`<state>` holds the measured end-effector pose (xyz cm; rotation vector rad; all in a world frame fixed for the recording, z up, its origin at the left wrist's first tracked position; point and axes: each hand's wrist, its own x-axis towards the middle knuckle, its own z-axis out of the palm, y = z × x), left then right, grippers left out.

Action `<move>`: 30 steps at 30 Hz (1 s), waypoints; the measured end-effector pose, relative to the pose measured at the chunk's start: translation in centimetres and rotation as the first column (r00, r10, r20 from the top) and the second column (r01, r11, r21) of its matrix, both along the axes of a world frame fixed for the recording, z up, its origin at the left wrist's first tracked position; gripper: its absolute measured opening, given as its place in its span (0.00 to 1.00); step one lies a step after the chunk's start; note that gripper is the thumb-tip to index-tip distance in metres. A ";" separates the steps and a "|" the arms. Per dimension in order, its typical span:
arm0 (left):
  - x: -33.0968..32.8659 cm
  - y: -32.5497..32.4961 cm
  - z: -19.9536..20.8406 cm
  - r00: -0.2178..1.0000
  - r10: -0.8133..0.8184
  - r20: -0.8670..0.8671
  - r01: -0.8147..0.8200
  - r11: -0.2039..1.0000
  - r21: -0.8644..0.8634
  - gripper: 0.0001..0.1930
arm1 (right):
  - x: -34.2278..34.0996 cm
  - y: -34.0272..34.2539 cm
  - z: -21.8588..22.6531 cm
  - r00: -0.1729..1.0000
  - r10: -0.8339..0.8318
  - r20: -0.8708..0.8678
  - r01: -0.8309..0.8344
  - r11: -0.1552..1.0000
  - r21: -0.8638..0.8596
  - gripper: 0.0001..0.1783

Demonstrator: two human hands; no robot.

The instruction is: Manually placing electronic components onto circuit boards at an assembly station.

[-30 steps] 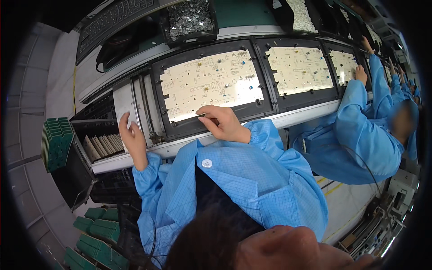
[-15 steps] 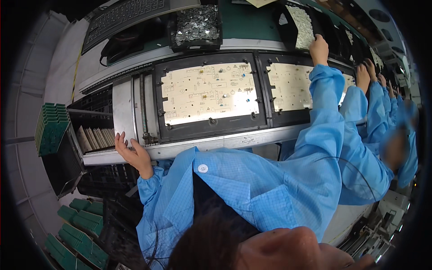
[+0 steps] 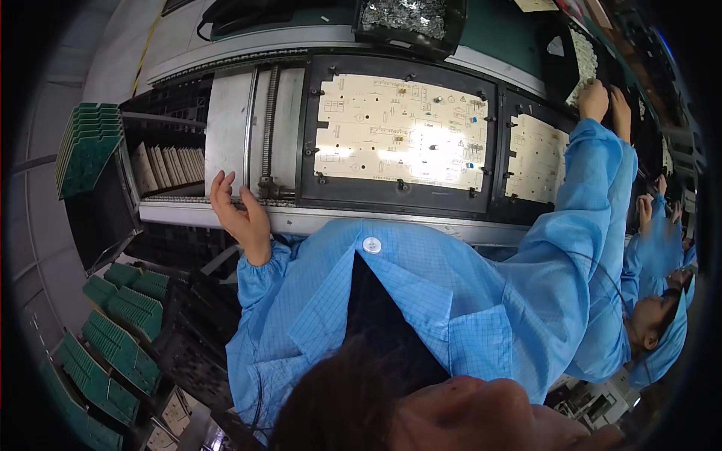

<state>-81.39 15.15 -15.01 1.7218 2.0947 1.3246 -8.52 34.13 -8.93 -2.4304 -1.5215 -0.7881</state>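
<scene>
My left hand (image 3: pixel 242 218) is open, its fingers loosely spread. It is over the front rail, beside a bare metal plate (image 3: pixel 227 128); whether it touches the rail I cannot tell. My right arm stretches far to the right. My right hand (image 3: pixel 593 101) is at a black bin of small white parts (image 3: pixel 583 64), its fingers bent together, with the fingertips partly hidden. Between my hands a cream circuit board (image 3: pixel 398 135) lies in a black frame (image 3: pixel 361 189), bearing a few small yellow, blue and white components. A second cream board (image 3: pixel 534 158) sits in another frame, partly behind my sleeve.
A black box of shiny metal pieces (image 3: pixel 406 19) stands beyond the rail (image 3: pixel 361 222). On the left are upright cream boards (image 3: pixel 173 167) and a stack of green boards (image 3: pixel 90 143). More green boards (image 3: pixel 120 346) stand lower left. A co-worker's hand (image 3: pixel 620 113) is right beside mine.
The whole view has shifted, so the boards appear farther right and higher. My right hand remains at the white parts, and my left hand stays open by the rail. The co-worker's hand now appears closer to mine.
</scene>
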 end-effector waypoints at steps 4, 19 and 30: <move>-0.1 0.0 0.2 0.985 0.029 0.170 -0.009 0.993 -0.115 0.15 | 1.7 -1.1 0.8 0.980 0.147 -0.131 -0.120 0.973 0.197 0.12; -1.1 0.4 -0.4 0.995 -0.077 0.066 0.082 0.993 -0.079 0.15 | -29.1 -9.0 0.6 -0.018 0.170 -0.985 -0.630 0.763 0.143 0.08; -1.8 0.5 -0.3 0.993 -0.118 -0.025 0.115 0.990 -0.077 0.15 | -34.8 -8.6 -0.2 0.378 0.360 -0.853 -0.728 0.684 -0.034 0.11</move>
